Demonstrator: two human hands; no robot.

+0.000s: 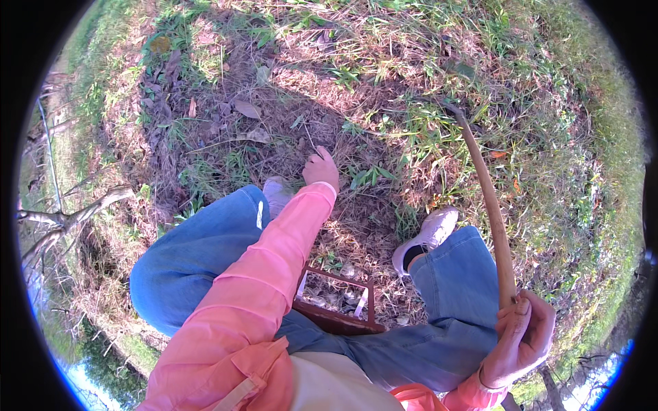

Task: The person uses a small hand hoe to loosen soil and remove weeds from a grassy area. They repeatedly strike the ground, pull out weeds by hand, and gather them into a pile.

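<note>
My left hand reaches down to the ground in front of me. Its thumb and fingers pinch a thin pale stalk just above bare soil and dry grass. Over on the right, my right hand grips the near end of a long, slightly bent wooden handle. The handle slants away to a dark, narrow far end among the grass. What is fixed at that end is hidden by blades and leaves, so the kind of tool cannot be told.
Between my legs a brown frame with pale strips, seemingly a low stool, stands on the ground. My shoes rest on either side. Dry leaves and green weeds cover the soil. Bare branches stick in at left.
</note>
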